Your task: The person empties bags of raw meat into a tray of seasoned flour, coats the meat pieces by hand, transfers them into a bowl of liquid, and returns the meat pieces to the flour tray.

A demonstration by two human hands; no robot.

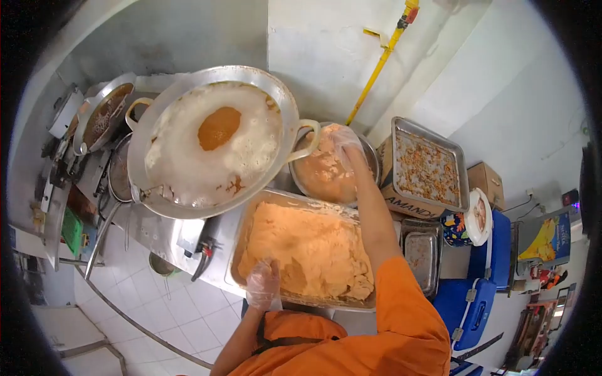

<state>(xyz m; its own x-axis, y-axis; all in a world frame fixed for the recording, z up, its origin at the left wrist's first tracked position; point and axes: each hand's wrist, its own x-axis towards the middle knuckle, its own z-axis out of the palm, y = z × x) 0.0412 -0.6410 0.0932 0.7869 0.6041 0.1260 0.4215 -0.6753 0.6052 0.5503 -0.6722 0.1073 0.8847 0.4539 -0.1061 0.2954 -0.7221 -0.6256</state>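
Observation:
My left hand (263, 283), in a clear plastic glove, rests at the near left edge of a rectangular metal tray (233, 263) full of orange flour-like powder (301, 241). Its fingers touch the powder, and their exact pose is blurred. My right hand (346, 139), gloved too, reaches into a round metal bowl (376, 164) behind the tray. Orange-coated pieces (323, 166) lie in that bowl, next to the fingers. What the right fingers hold, if anything, is hidden. Left of the bowl stands a wide two-handled pan (285, 94) of foaming, bubbling liquid.
A tray of small browned bits (429, 166) sits on a cardboard box (407, 203) at right. Near it are stacked metal trays (421, 254), a white-lidded tub (478, 216) and blue coolers (461, 307). Other pans (106, 116) stand far left. A yellow pipe (376, 69) runs up the wall.

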